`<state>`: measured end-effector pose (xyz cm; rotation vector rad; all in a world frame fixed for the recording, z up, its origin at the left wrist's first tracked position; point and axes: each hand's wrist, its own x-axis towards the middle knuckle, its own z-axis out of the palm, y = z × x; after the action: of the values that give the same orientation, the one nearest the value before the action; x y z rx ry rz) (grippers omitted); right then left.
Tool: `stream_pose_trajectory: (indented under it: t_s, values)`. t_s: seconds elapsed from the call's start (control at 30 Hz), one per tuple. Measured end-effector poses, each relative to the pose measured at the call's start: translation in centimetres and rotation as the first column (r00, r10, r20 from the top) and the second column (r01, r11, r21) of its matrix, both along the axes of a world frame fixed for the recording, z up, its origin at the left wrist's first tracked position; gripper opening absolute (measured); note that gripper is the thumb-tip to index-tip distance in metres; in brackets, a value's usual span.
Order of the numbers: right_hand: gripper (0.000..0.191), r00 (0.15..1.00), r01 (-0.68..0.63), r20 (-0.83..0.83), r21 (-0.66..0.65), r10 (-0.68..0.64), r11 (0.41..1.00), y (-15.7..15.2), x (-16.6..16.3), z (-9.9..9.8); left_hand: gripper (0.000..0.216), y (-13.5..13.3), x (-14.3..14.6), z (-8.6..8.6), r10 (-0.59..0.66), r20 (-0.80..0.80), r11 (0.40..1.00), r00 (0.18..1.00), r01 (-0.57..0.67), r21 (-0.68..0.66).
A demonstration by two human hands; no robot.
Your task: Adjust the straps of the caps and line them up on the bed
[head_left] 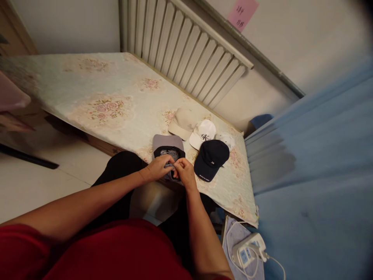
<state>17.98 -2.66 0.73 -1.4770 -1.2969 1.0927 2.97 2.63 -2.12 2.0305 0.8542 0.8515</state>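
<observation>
A grey-brimmed cap with a dark crown (168,147) lies upside down at the near edge of the floral mattress (110,97). Both my hands meet at its back. My left hand (157,167) is closed on the cap's rear strap. My right hand (184,171) pinches the same strap from the other side. Just right of them lies a dark navy cap (211,158). Behind it sit a white cap with a black logo (203,133) and a beige cap (183,122).
A white slatted radiator (186,50) runs along the wall behind the mattress. A blue curtain (314,167) hangs at the right. A white power strip (247,251) with a cable lies on a cloth at the lower right. A pink note (241,12) is stuck on the wall.
</observation>
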Motion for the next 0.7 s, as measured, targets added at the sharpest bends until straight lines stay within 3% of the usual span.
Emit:
stream_pose_trajectory:
  t_s: [0.2, 0.5, 0.7]
  values:
    - [0.019, 0.992, -0.042, 0.121, -0.008, 0.043, 0.999, -0.3, 0.2, -0.2, 0.013, 0.3, -0.4, -0.1, 0.014, 0.034, 0.999, 0.999, -0.012, -0.049]
    - [0.021, 0.899, -0.050, 0.434, 0.242, -0.062, 0.969, -0.2, 0.1, -1.6, 0.014, 0.6, -0.1, 0.9, 0.066, 0.068, 0.986, 0.996, -0.054, -0.161]
    - [0.020, 0.854, -0.060, 0.505, 0.334, -0.125, 0.941, -0.1, 0.0, -1.7, 0.012, 0.4, -0.1, 1.2, 0.118, 0.095, 0.967, 0.989, -0.092, -0.238]
